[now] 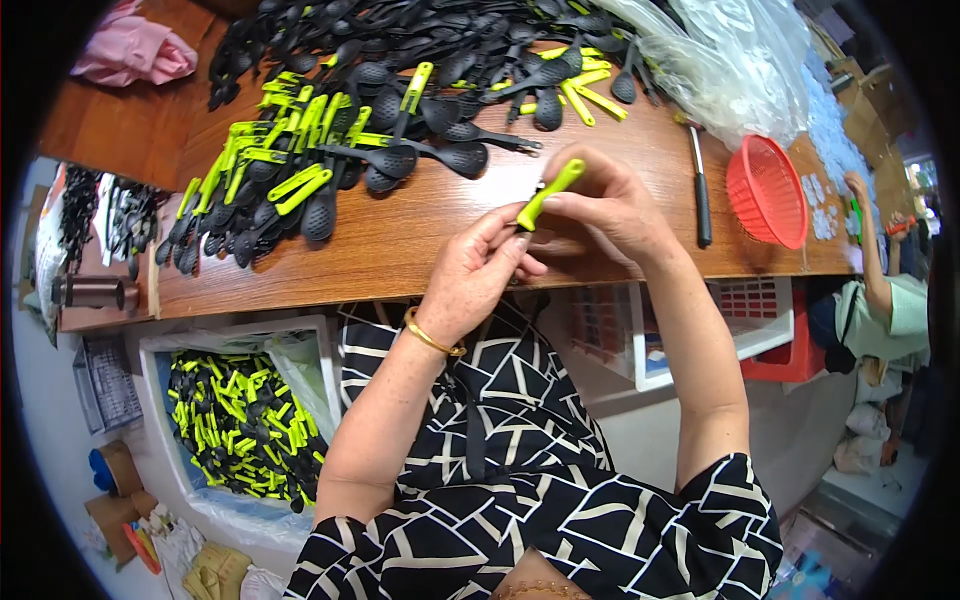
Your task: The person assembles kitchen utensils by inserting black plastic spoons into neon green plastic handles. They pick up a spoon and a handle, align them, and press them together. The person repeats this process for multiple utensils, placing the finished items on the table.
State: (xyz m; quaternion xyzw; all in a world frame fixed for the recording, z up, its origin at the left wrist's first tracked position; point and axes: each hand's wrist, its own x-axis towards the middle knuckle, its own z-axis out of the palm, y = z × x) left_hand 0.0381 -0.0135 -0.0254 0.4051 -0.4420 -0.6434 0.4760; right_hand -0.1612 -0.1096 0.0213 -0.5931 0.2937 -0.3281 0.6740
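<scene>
Over the table's near edge, a lime-green handle (553, 192) is held tilted between both hands. My left hand (478, 262) pinches around its lower end, where a dark piece partly shows. My right hand (612, 205) closes on its side with thumb and fingers, while its top sticks out free. Whether a black utensil head joins it is hidden by my fingers. Just beyond the hands lie black slotted spoons (465, 158). To their left, a heap of black spoons and skimmers with lime-green handles (300, 190) spreads over the wooden table (400, 240).
A hammer (702, 195) with a black grip lies right of my hands, beside a red plastic basket (765, 190). Clear plastic sheeting (730, 70) covers the far right. Below left stands a bin (160, 400) full of green-and-black pieces. Another person (885, 310) works at the far right.
</scene>
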